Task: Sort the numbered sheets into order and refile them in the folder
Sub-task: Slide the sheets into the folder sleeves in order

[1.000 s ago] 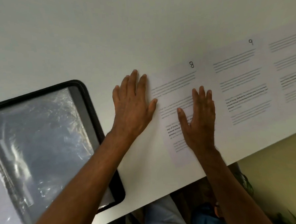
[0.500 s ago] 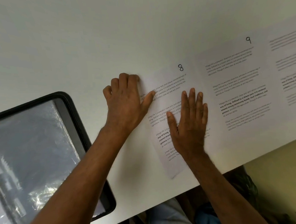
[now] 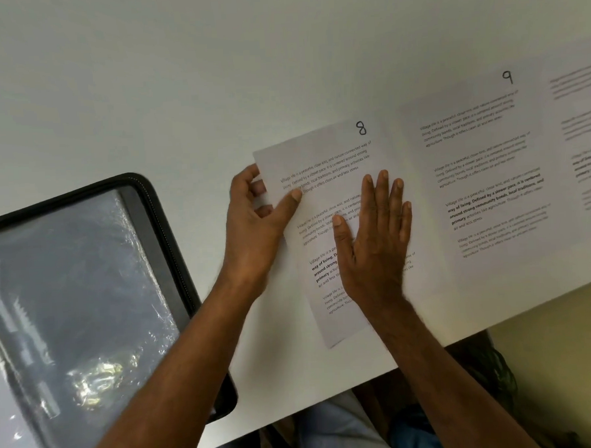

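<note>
Sheet 8 (image 3: pixel 332 174): we find it on the white counter (image 3: pixel 142 77), its left edge lifted off the surface.
Left hand (image 3: pixel 256 222): we note its grip closed on the left edge of sheet 8, thumb on top, fingers curled beneath.
Right hand (image 3: pixel 373 240): we see it flat on sheet 8, fingers straight, grasping nothing.
Sheet 9 (image 3: pixel 483 179): flat, just right of sheet 8.
Further sheet (image 3: pixel 583 133): at the right border, number unseen.
Folder (image 3: pixel 68 297): open at left, clear sleeve showing.

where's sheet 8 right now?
Head view, centre: sheet 8 lies on the white table, between the folder and sheet 9, its left edge pinched by the left hand.
</note>
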{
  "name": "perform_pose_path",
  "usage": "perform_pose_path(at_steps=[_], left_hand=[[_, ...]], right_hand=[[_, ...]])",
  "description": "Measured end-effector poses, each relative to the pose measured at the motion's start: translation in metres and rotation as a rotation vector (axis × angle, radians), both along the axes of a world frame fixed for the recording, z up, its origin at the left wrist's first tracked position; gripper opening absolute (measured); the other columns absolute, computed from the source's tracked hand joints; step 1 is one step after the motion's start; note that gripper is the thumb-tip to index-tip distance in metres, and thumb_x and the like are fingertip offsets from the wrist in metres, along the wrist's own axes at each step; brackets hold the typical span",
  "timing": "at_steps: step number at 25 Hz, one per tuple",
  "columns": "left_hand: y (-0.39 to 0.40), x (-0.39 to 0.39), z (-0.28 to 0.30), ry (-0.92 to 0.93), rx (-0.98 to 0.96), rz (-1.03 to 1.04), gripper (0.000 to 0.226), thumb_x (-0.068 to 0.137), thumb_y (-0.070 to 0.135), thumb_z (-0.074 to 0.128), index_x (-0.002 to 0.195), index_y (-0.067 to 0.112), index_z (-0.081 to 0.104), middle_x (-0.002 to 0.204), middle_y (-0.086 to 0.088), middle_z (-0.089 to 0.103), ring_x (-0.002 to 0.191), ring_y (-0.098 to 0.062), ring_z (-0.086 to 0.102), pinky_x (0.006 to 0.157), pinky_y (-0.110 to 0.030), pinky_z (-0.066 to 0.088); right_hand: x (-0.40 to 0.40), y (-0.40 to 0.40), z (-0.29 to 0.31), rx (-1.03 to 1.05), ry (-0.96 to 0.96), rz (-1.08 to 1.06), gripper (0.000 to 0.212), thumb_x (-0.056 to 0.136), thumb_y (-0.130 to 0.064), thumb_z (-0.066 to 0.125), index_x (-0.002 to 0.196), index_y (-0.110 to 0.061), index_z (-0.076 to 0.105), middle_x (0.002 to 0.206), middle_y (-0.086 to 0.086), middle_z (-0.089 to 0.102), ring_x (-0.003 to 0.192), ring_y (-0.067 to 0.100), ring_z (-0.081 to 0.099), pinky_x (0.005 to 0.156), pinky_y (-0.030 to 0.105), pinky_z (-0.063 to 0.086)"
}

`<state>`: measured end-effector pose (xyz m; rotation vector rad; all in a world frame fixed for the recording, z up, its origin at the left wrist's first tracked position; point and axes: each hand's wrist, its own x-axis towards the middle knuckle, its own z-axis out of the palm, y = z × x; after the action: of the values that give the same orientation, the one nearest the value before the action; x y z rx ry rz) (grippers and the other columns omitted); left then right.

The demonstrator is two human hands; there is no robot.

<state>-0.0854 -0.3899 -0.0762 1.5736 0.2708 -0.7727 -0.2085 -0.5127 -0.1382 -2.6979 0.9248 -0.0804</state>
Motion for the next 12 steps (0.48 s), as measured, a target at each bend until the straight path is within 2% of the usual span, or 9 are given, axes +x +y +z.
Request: perform_pose_path(at_steps=[3, 5, 8, 11, 12], left_hand=[[0.011, -0.021, -0.001, -0.008, 0.000, -0.068, 0.043, 0.099, 0.016, 0.069, 0.139, 0.020, 0.051, 0.130, 0.005, 0.069, 0.109, -0.013, 0.073, 0.085, -0.041, 0.064], [0.026, -0.033, -0.002, -0.052, 0.052, -0.140, 0.036, 0.103, 0.021, 0.063, 0.136, 0.029, 0.053, 0.129, 0.008, 0.069, 0.107, -0.013, 0.074, 0.084, -0.041, 0.065], [0.049, -0.044, 0.001, -0.067, 0.101, -0.155, 0.027, 0.107, 0.020, 0.055, 0.124, 0.042, 0.055, 0.122, 0.013, 0.072, 0.102, -0.010, 0.075, 0.084, -0.041, 0.065], [0.075, -0.043, 0.004, -0.059, 0.080, -0.089, 0.027, 0.108, 0.014, 0.050, 0.119, 0.038, 0.060, 0.116, 0.008, 0.076, 0.101, -0.013, 0.076, 0.085, -0.040, 0.064], [0.083, -0.041, 0.006, -0.057, 0.060, -0.061, 0.027, 0.108, 0.012, 0.050, 0.119, 0.034, 0.062, 0.115, 0.006, 0.077, 0.102, -0.014, 0.076, 0.085, -0.039, 0.064]], right_hand=[[0.008, 0.014, 0.002, 0.073, -0.035, -0.035, 0.073, 0.108, -0.056, 0.024, 0.164, -0.009, 0.018, 0.173, 0.011, 0.010, 0.161, 0.029, 0.002, 0.128, 0.055, 0.010], [0.014, 0.026, 0.004, 0.156, -0.078, -0.059, 0.074, 0.108, -0.057, 0.022, 0.165, -0.009, 0.017, 0.174, 0.011, 0.008, 0.161, 0.029, -0.002, 0.129, 0.055, 0.008], [0.021, 0.044, 0.010, 0.344, -0.209, -0.075, 0.073, 0.108, -0.055, 0.029, 0.165, -0.010, 0.016, 0.174, 0.009, 0.004, 0.161, 0.026, -0.007, 0.128, 0.057, 0.014], [0.025, 0.061, 0.021, 0.546, -0.320, -0.102, 0.075, 0.107, -0.056, 0.034, 0.164, -0.011, 0.017, 0.174, 0.006, 0.001, 0.161, 0.021, -0.008, 0.131, 0.041, 0.012], [0.025, 0.066, 0.025, 0.569, -0.335, -0.107, 0.074, 0.107, -0.054, 0.036, 0.164, -0.011, 0.018, 0.174, 0.007, 0.002, 0.161, 0.020, -0.006, 0.131, 0.040, 0.012]])
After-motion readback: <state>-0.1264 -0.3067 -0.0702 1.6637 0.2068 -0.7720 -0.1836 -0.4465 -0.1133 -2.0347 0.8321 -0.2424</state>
